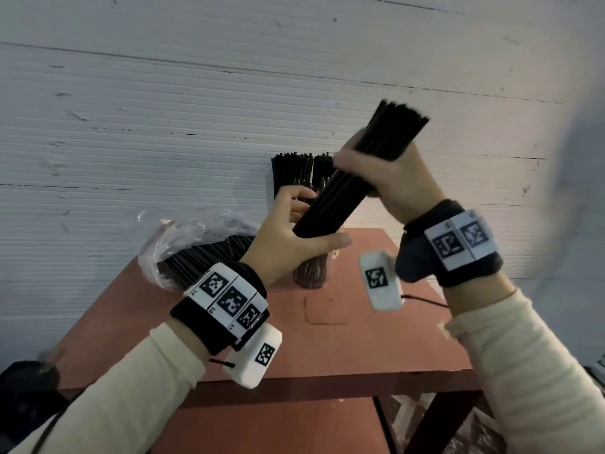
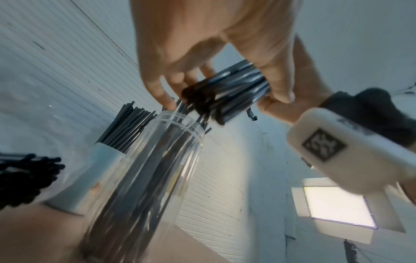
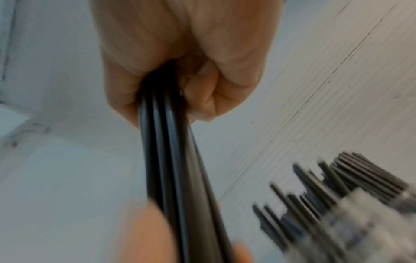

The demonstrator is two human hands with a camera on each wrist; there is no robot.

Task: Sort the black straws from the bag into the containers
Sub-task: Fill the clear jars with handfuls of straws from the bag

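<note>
A bundle of black straws (image 1: 353, 178) is held aslant above the table, its upper end pointing up and right. My right hand (image 1: 396, 185) grips its middle in a fist (image 3: 180, 83). My left hand (image 1: 288, 237) curls round its lower end (image 2: 209, 101), just over the mouth of a clear jar (image 2: 157, 169) that holds several straws. Behind the jar stands a white container (image 2: 101, 160) packed with straws (image 1: 294, 172). The clear plastic bag (image 1: 183, 237) lies to the left with more straws inside.
The red-brown table (image 1: 360, 339) stands against a white ribbed wall (image 1: 163, 126). Its front edge is near me, with a lower shelf beneath. A dark object (image 1: 26, 388) sits at the far left. A thin cable trails on the right of the table.
</note>
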